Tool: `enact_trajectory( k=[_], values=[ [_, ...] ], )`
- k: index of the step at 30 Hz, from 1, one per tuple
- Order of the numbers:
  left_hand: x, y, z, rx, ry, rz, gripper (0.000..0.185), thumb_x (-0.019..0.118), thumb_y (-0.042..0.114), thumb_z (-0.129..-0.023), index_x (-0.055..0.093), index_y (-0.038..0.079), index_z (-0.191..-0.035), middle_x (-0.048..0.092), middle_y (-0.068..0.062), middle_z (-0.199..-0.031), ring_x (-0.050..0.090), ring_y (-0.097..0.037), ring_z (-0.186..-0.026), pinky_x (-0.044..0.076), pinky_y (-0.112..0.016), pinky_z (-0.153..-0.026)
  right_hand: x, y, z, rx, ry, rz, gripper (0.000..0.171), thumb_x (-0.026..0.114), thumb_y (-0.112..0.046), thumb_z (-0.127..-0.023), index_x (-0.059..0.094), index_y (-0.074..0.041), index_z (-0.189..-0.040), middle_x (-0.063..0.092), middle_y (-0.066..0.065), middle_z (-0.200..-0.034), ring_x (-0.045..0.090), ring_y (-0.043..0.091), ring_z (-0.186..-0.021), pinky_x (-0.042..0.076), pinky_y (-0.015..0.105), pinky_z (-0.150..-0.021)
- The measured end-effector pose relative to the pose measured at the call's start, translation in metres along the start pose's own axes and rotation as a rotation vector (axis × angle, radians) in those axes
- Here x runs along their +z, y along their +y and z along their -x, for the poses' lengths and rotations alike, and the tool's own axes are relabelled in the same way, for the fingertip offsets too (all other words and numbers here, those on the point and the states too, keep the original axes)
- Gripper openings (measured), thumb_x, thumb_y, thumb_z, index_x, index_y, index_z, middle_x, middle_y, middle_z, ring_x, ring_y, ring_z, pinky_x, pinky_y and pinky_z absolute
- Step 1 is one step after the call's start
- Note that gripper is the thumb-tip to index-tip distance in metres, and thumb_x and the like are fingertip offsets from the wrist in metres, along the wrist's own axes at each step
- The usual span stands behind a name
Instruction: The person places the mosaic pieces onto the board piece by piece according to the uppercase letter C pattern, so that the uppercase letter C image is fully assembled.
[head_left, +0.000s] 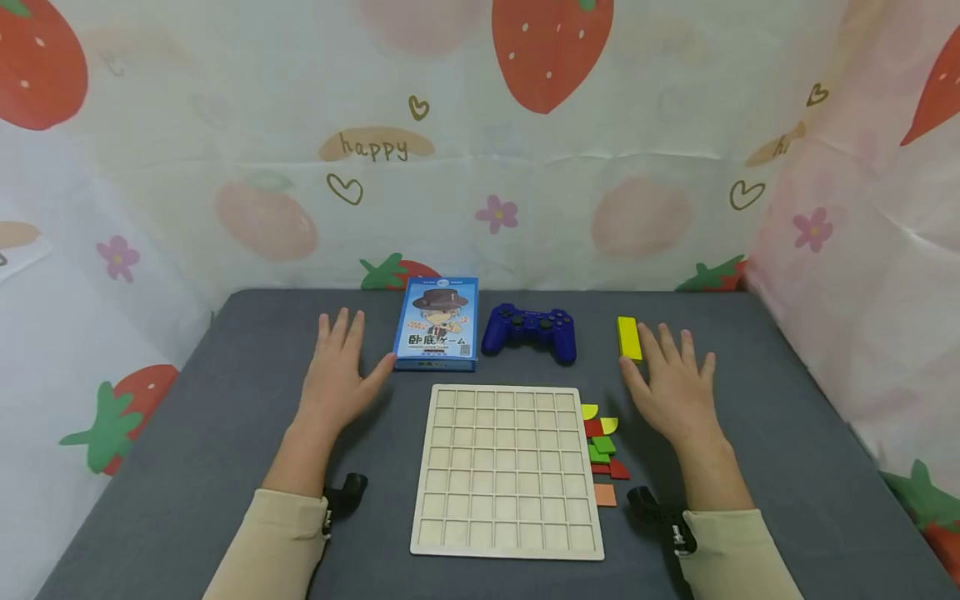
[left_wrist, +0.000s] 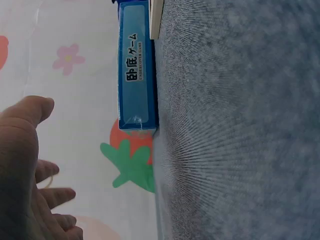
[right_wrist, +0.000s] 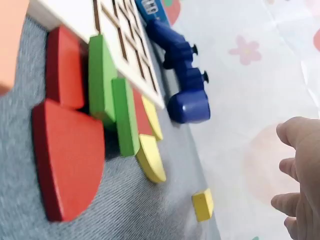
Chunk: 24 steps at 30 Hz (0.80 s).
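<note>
Hovering left hand (head_left: 333, 375): is spreading its straight fingers and gripping nothing, the thumb pointing toward the blue box.
Right hand (head_left: 675, 387): is fanning its straight fingers likewise, gripping nothing.
Blue box (head_left: 438, 325): is lying flat and closed just beside the left thumb, its printed lid hiding the contents.
Yellow block (head_left: 628, 339): is lying just past the right thumb, apart from it, showing a smooth oblong shape.
Grid board (head_left: 507, 460): is lying between the hands, its square recessed cells showing pale wood.
Coloured pieces (head_left: 604, 445): are crowding the board's edge on the right thumb's side, flat-faced, some green and straight-edged, others red or yellow with curved edges.
Blue controller (head_left: 528, 325): is sitting between box and block, beyond the board, showing rounded grips.
Grey tabletop (head_left: 375, 533): is spreading beneath both hands, finely textured.
Strawberry-printed sheet (head_left: 525, 167): is rising beyond the fingertips, creasing lightly.
</note>
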<state>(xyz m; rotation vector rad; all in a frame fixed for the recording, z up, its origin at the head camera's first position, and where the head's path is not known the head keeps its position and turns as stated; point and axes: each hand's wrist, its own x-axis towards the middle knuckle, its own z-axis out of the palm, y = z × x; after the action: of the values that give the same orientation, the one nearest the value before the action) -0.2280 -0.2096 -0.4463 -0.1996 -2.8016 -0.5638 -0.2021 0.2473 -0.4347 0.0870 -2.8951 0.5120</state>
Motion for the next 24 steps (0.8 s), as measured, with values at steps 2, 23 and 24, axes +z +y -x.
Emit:
enact_trajectory(
  k=[2,23,24],
  values=[
    [-0.001,0.002,0.000,0.020,0.009,0.034,0.087,0.064,0.046,-0.098,0.026,-0.002,-0.160,0.021,-0.027,-0.165,0.002,-0.046,-0.154,0.017,-0.064,-0.116,-0.001,-0.002,0.000,-0.004,-0.004,-0.017,0.071,0.041,-0.049,-0.108,0.025,-0.008,-0.163,0.018,0.027,-0.165,0.004,0.051,-0.152,-0.003,0.074,-0.112],
    [-0.002,0.015,0.003,0.051,0.008,0.156,0.067,0.067,0.031,-0.099,0.044,0.000,-0.153,0.060,-0.020,-0.126,0.055,-0.037,-0.118,0.045,-0.055,-0.099,-0.006,-0.017,-0.002,0.023,-0.209,-0.289,0.067,0.048,-0.041,-0.109,0.028,-0.005,-0.162,0.032,0.026,-0.161,0.033,0.048,-0.144,0.028,0.065,-0.112],
    [-0.001,0.015,0.003,0.049,0.005,0.176,0.065,0.067,0.030,-0.099,0.045,0.000,-0.152,0.061,-0.019,-0.120,0.056,-0.036,-0.113,0.047,-0.054,-0.095,-0.006,-0.016,-0.002,0.026,-0.215,-0.296,0.067,0.048,-0.040,-0.109,0.029,-0.005,-0.162,0.035,0.026,-0.159,0.035,0.049,-0.143,0.030,0.065,-0.110]
  ],
)
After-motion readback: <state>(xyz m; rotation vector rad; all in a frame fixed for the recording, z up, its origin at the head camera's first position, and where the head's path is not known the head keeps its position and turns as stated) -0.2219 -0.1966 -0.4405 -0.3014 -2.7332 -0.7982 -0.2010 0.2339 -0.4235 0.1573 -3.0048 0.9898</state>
